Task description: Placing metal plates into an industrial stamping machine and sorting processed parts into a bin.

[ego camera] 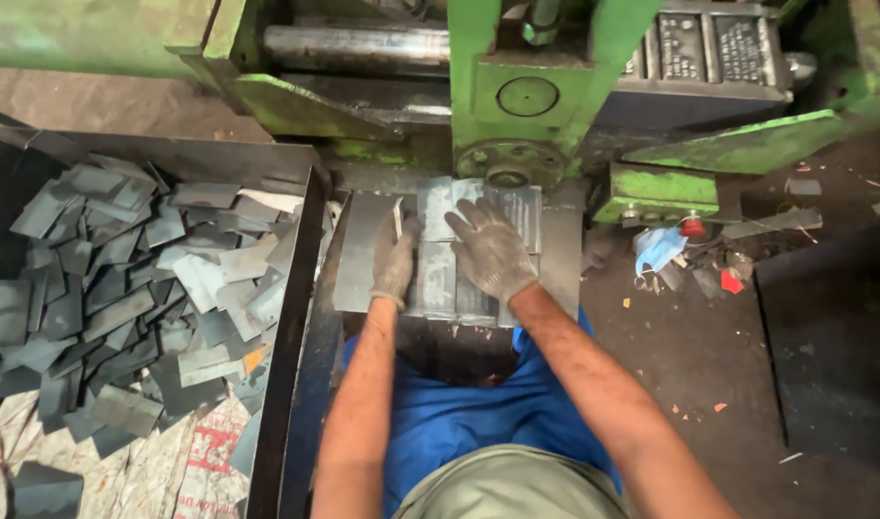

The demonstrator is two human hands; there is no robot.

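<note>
Across the left half of the frame sits a dark metal bin (301, 317), its floor heaped with grey sheet-metal offcuts (123, 288) lying flat and overlapping at all angles; a printed sack (200, 452) shows under them at the lower edge.

At the centre, just below the green press (526, 86), a stack of grey metal plates (459, 255) lies on the machine bed. The plates are rectangular strips set side by side, their long axes running up and down the frame, from the person's lap toward the press. A larger flat sheet (358, 250) lies just left of them, tilted slightly against the bin wall.

The left hand (395, 264), in a grey work glove, rests on the left edge of the stack with fingers held together and curled over a thin plate edge that stands up beside it. The right hand (488, 248), also gloved, lies palm down on top of the stack with fingers spread, pointing to the upper left. The plates reach out past both hands toward the top and bottom of the frame.

On the dark floor at the right lie a blue face mask (659, 248) and small red scraps (731, 282).
</note>
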